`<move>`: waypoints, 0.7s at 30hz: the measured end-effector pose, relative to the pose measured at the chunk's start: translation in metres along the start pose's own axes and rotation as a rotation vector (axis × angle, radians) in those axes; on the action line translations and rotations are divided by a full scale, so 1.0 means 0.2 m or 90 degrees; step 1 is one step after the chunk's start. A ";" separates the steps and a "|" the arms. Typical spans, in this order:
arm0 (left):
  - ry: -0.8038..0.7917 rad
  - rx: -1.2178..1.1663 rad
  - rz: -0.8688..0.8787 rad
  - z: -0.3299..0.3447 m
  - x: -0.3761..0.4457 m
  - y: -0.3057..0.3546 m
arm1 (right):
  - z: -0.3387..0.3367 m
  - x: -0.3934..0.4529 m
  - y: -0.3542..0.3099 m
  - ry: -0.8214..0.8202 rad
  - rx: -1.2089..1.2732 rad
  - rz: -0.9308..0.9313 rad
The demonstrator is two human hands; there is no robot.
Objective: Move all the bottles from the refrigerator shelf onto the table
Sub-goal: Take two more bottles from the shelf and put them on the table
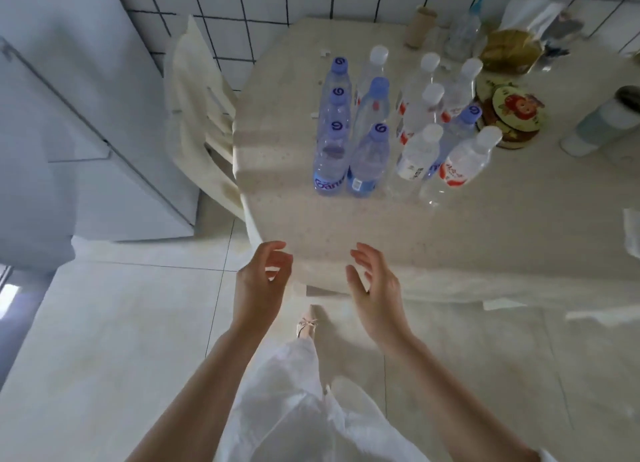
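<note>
Both hands hang over the near edge of the bench [485, 226], empty. The left hand [259, 281] has its fingers loosely curled and holds nothing; the right hand [374, 288] is spread, fingers relaxed, palm turned toward the left one. A gap of bare bench corner shows between them.

The bottles stand upright in a cluster at about 12 o'clock from the hands, well apart from them. The blue-capped bottles [367, 160] form the left group, close together, the nearest two just beside the bench's left edge at 11 o'clock. The white-capped bottles [419, 149] crowd to their right, toward 1 o'clock, with one more blue cap among them. A wide strip of bare bench lies between the cluster and the near edge.

At 2 o'clock, past the bottles, sit a round tin [516, 111] and a pale cylinder that may be a lidded cup [602, 122]; the blur there makes it hard to tell. A white chair [201, 90] is tucked at the bench's left side at 10 o'clock, and the refrigerator [69, 115] stands beyond it at 9 o'clock, with open tiled floor [121, 323] in front of it.
</note>
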State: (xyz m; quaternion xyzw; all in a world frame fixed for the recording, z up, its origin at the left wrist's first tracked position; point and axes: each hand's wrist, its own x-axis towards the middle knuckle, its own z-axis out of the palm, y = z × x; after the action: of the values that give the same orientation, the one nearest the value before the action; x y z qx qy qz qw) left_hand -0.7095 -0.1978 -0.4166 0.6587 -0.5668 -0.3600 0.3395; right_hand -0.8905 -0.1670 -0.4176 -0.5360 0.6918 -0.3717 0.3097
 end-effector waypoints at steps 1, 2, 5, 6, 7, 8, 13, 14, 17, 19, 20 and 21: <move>0.015 0.001 -0.005 -0.02 -0.10 -0.01 | -0.01 -0.08 0.00 -0.019 0.004 -0.003; 0.030 -0.001 -0.011 -0.03 -0.18 -0.02 | -0.02 -0.15 -0.01 -0.035 0.011 -0.003; 0.066 -0.003 -0.008 -0.08 -0.47 -0.02 | -0.05 -0.40 -0.04 -0.087 0.026 -0.014; 0.066 -0.002 -0.006 -0.10 -0.56 -0.03 | -0.05 -0.48 -0.05 -0.101 0.026 -0.020; 0.065 -0.006 -0.009 -0.12 -0.65 -0.03 | -0.05 -0.55 -0.07 -0.119 0.024 -0.030; 0.068 -0.010 -0.021 -0.15 -0.73 -0.04 | -0.05 -0.62 -0.08 -0.139 0.019 -0.040; 0.129 -0.018 -0.084 -0.34 -1.07 -0.14 | 0.00 -0.87 -0.14 -0.250 0.001 -0.068; 0.141 -0.018 -0.096 -0.38 -1.13 -0.17 | 0.02 -0.91 -0.15 -0.264 -0.001 -0.069; 0.182 -0.028 -0.141 -0.51 -1.30 -0.27 | 0.12 -1.03 -0.22 -0.304 -0.002 -0.080; 0.216 -0.036 -0.163 -0.61 -1.40 -0.34 | 0.20 -1.10 -0.29 -0.336 -0.002 -0.094; 0.230 -0.042 -0.173 -0.66 -1.45 -0.37 | 0.24 -1.13 -0.32 -0.351 -0.005 -0.101; 0.242 -0.047 -0.183 -0.71 -1.48 -0.41 | 0.28 -1.16 -0.35 -0.361 -0.006 -0.102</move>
State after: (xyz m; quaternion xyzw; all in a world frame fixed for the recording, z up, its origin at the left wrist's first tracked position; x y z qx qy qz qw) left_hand -0.5760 0.1121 -0.3880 0.7757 -0.3793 -0.2947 0.4095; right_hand -0.7541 0.0383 -0.3817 -0.6727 0.5349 -0.2272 0.4579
